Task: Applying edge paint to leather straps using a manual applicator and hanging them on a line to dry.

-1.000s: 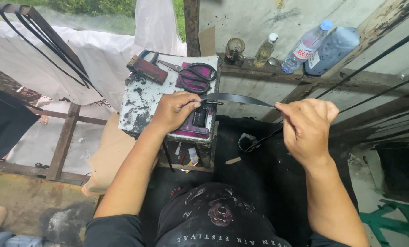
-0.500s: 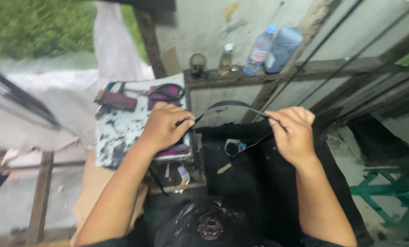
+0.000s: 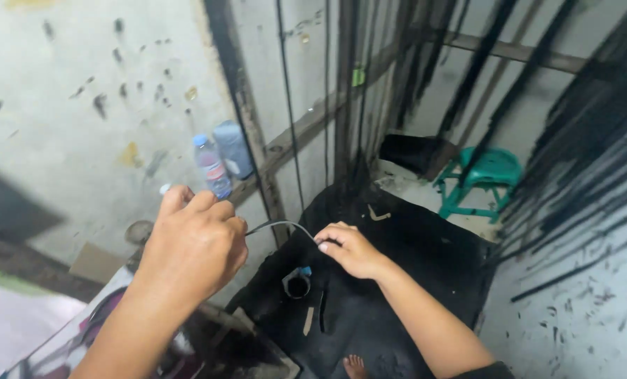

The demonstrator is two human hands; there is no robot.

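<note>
Currently a thin, dark, arched rubber strip (image 3: pixel 279 225) is gripped at both ends, pinched in the clenched left hand (image 3: pixel 195 242) and right hand (image 3: pixel 350 247), above a black sheet (image 3: pixel 411 245), with nothing yet fastened or cut.

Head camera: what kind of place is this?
Probably a rough home workshop. The stained wall has dark strips hanging along it, a black sheet covers the floor, and both hands hold one thin strip.
</note>
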